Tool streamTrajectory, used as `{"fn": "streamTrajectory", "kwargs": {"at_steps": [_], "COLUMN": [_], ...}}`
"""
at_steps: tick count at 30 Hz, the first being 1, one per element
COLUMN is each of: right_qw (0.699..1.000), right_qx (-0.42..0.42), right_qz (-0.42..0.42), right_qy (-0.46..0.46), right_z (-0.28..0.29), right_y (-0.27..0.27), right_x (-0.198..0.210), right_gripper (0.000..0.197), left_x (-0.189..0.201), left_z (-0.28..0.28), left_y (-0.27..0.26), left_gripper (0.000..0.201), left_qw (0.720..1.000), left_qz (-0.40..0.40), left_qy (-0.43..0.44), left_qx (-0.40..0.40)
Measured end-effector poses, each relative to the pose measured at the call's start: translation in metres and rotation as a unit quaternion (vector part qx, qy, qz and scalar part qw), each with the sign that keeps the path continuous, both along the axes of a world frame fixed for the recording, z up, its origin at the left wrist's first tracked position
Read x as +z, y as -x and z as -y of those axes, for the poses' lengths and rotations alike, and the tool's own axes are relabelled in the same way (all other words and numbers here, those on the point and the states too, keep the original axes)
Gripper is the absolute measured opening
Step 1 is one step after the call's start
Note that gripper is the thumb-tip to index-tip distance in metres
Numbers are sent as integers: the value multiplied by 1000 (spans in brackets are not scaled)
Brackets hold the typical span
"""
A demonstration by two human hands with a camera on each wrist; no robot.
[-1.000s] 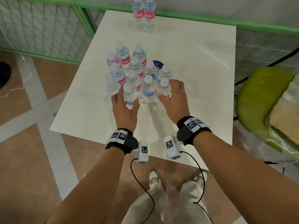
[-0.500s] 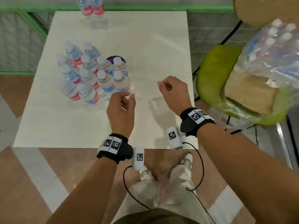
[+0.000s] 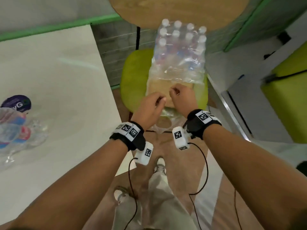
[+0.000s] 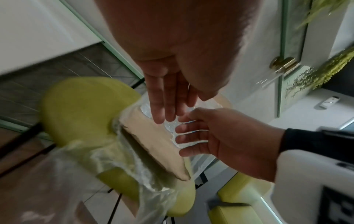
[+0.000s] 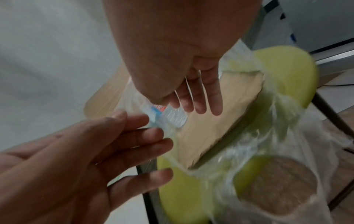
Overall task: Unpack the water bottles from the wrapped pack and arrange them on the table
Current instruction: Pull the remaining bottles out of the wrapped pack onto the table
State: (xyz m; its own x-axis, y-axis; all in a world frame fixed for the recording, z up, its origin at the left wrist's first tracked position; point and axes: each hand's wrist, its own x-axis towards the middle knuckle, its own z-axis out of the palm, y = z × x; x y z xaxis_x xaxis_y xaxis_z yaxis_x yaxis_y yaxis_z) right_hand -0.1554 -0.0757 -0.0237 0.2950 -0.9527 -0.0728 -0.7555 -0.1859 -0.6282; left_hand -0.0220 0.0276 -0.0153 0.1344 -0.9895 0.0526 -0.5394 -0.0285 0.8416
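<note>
The wrapped pack [image 3: 180,52] of water bottles stands on a cardboard tray [image 3: 158,90] on a green chair [image 3: 132,77]; its clear wrap is torn open on the side facing me. My left hand [image 3: 157,102] and right hand [image 3: 176,92] hover side by side over the tray's empty near end, just short of the remaining bottles. Both hold nothing, with relaxed fingers [image 4: 164,104] [image 5: 197,100]. A bottle with a blue and red label [image 5: 164,115] shows through the wrap ahead of the fingertips. Unpacked bottles [image 3: 15,130] stand blurred on the white table [image 3: 58,77] at the far left.
Loose torn plastic [image 3: 159,127] hangs off the chair's front edge. A round wooden tabletop [image 3: 179,10] sits behind the pack. A second green seat [image 3: 285,100] is on the right. A purple round sticker [image 3: 16,103] lies on the table. My legs stand between table and chair.
Both hands let go of the bottles grouped on the table and swung right to the pack on the chair. My head turned with them, so the table slid left.
</note>
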Motion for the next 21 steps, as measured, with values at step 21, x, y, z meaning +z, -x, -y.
{"fn": "streamTrajectory", "kwargs": {"at_steps": [21], "right_qw": [888], "right_qx": [214], "right_qz": [-378], "right_qy": [-148], "right_z": [142], "right_y": [36], "right_x": [-59], "right_gripper": [49], "left_x": [-8], "left_z": [163], "left_y": [-2], "left_gripper": [79], "left_qw": [866], "left_qz": [247], "left_qy": [-430], "left_qx": [-69]}}
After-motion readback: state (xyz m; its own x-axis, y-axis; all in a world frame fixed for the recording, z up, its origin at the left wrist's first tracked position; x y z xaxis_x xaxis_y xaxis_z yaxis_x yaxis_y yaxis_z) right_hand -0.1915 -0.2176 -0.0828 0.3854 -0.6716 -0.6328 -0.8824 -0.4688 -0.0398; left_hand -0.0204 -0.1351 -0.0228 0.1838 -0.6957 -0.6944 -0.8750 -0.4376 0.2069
